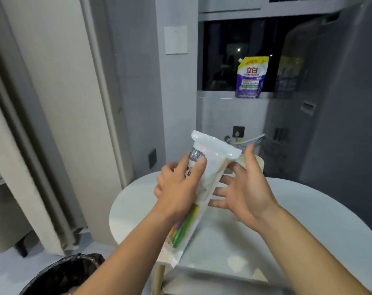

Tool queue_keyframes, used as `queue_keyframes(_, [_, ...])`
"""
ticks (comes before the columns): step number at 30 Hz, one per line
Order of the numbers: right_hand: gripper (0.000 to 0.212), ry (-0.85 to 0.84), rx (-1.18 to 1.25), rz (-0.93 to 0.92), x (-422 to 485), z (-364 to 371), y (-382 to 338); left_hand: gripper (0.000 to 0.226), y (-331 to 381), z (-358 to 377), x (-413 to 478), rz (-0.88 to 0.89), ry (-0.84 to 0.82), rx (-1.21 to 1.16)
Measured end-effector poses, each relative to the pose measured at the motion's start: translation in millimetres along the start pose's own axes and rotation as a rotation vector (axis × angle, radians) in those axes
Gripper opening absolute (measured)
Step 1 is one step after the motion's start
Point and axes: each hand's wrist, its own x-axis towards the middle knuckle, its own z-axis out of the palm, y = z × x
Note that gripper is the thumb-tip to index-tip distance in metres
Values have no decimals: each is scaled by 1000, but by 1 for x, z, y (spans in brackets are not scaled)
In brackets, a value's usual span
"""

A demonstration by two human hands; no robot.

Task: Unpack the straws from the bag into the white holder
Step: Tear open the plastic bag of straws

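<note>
A grey-walled room is shown, with a dark window point(223, 50) at the back and a purple and yellow pouch point(252, 77) stood upright on its sill. A round white table point(308, 209) is seen below. A bin point(74, 271) lined in black is placed on the floor at the lower left.

Above the table's near left edge, a clear plastic bag point(212, 158) is held tilted, its sealed top raised away from the person. The bag is gripped by the left hand point(178, 188), with the thumb pressed on its printed front and the fingers curled round its side. Green, yellow and purple straws point(183, 226) are seen inside its lower part.

The right hand point(244, 188) is held just beside the bag, its fingers spread and straight; whether the fingertips touch the plastic cannot be told. The white holder point(259, 166) is glimpsed only in part behind that hand, at the table's far side.
</note>
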Motion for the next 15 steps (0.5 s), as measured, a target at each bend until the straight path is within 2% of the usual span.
queue_keyframes(2, [103,-70,30,52,-3,-4,-5,80,15,-2,-9,-17,20,3])
queue_keyframes(4, [106,-99,25,61,-6,-3,-8,89,20,-2,-12,-11,-8,-36])
queue_keyframes(8, [79,-71,22,-4,-10,-2,-9,91,14,-3,-14,9,-191,-181])
queue_keyframes(10, [65,-35,-25,-24,-15,-1,-7,69,9,-5,-15,44,-281,-274])
queue_keyframes(12, [51,-36,-89,-43,-19,0,-3,43,4,-8,-17,71,-261,-329])
queue_keyframes(15, [42,-20,-134,-91,-20,2,5,55,-10,-11,-17,68,-246,-332])
